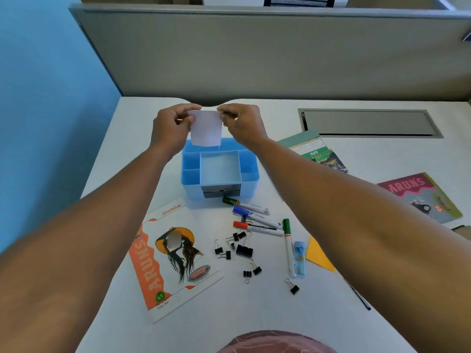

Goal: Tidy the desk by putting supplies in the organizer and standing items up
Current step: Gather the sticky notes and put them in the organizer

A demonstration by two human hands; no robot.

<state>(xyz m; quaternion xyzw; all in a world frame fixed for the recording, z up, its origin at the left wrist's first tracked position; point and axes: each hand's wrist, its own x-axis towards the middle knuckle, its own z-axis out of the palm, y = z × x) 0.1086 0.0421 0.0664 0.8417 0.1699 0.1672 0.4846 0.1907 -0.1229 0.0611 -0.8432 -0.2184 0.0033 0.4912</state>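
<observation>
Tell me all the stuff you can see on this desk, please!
paper slip: one, white, held up over the organizer's back part
organizer: one, light blue, mid desk, compartments look empty, dark drawers in front
markers: four, green, blue, red and green caps, lying in front of the organizer
binder clips: about nine, black, scattered near the markers
small case: one, light blue, beside the lone green marker
yellow paper: one, partly under the right arm
notebooks: two, orange-white at left, pink-green at right
calendar: one, green, behind the right arm
pen: one, dark, near edge
left hand: pinches the slip's left corner
right hand: pinches its right corner
</observation>
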